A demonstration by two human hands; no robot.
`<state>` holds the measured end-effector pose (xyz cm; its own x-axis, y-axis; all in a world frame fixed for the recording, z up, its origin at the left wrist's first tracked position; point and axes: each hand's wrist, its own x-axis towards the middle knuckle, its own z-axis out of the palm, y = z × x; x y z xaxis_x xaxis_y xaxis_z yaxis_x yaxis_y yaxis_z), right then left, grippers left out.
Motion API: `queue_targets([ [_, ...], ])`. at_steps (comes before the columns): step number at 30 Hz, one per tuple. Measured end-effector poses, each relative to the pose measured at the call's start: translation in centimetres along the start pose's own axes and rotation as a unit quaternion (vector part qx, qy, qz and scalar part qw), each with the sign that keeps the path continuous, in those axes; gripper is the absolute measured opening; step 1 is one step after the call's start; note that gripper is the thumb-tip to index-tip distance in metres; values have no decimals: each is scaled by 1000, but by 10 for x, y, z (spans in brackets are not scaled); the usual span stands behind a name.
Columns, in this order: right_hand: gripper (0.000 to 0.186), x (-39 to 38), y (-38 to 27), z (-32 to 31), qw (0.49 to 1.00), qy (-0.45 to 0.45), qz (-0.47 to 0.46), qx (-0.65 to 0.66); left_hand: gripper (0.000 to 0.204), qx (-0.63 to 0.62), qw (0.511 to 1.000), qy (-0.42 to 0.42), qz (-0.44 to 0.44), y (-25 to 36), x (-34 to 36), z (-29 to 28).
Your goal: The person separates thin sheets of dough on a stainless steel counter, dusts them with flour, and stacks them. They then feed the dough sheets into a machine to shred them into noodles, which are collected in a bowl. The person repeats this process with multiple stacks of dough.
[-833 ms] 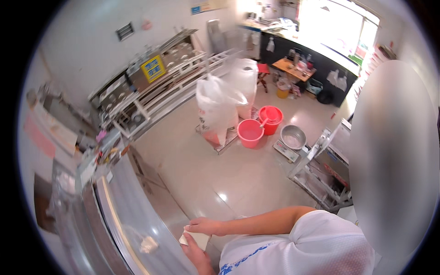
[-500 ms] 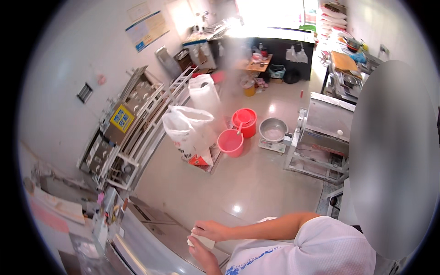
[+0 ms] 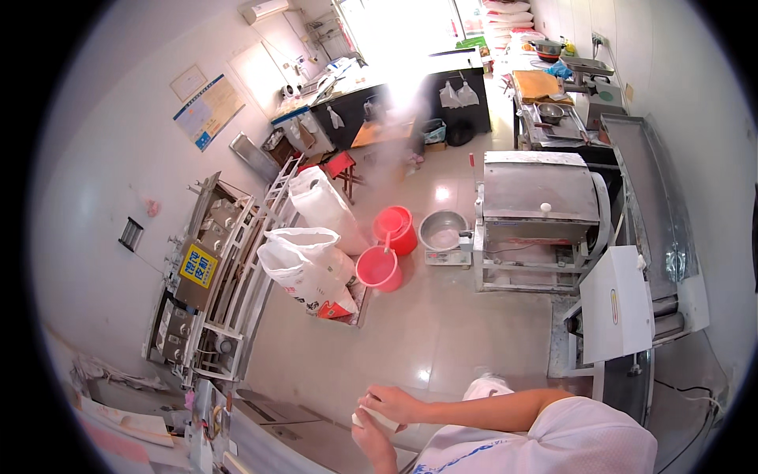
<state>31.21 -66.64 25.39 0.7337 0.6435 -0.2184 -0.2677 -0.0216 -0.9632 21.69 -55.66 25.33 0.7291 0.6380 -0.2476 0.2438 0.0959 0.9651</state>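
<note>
- Swung rightward since the earlier frame, judging by the view: now takes in a whole grey drum machine (image 3: 541, 193), and shows right hand (image 3: 392, 404) and left hand (image 3: 373, 439) farther right in frame, with a pale slab (image 3: 384, 421) carried along between both.
- Noted at lower left: steel table (image 3: 280, 419), largely outside the view; top too cut off to assess.
- Found standing on the floor (image 3: 410, 328): two white sacks (image 3: 304, 265), well apart from both hands.
- Found just beside the sacks: two red buckets (image 3: 379, 270), side by side; contact not confirmed.
- Found near the buckets: metal basin (image 3: 443, 231), resting on a scale (image 3: 448, 258).
- Grip observed: closed on the slab from both sides, right hand with fingers curled over the upper edge, left hand around the lower left end; cannot tell finger placement underneath.
- Slab located at lower middle, in front of the torso, between both hands; material not determined.
- Step in hand, as judged: holding and working the slab two-handed.
- Next move, as judged: calls for steady support at both ends and light pressure, in case of softness.
</note>
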Motion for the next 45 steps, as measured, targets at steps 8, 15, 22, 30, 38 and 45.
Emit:
queue_targets([
  [8,63,-1,-14,-89,918,-142,219,298,54,241,966,-1,93,63,-30,99],
  [15,57,-8,-8,-154,915,-132,162,346,52,288,952,-3,103,75,-27,175],
  [22,51,1,-20,-184,998,16,36,47,52,246,969,21,21,94,-29,224],
  [30,40,1,-15,-199,989,28,-110,-98,51,159,987,14,-3,85,-27,228],
  [38,37,-5,-40,-189,957,-65,-124,-254,59,67,995,69,-16,74,-41,210],
  [45,38,-4,-57,-181,942,-94,-103,-305,70,1,996,17,-86,68,-38,190],
])
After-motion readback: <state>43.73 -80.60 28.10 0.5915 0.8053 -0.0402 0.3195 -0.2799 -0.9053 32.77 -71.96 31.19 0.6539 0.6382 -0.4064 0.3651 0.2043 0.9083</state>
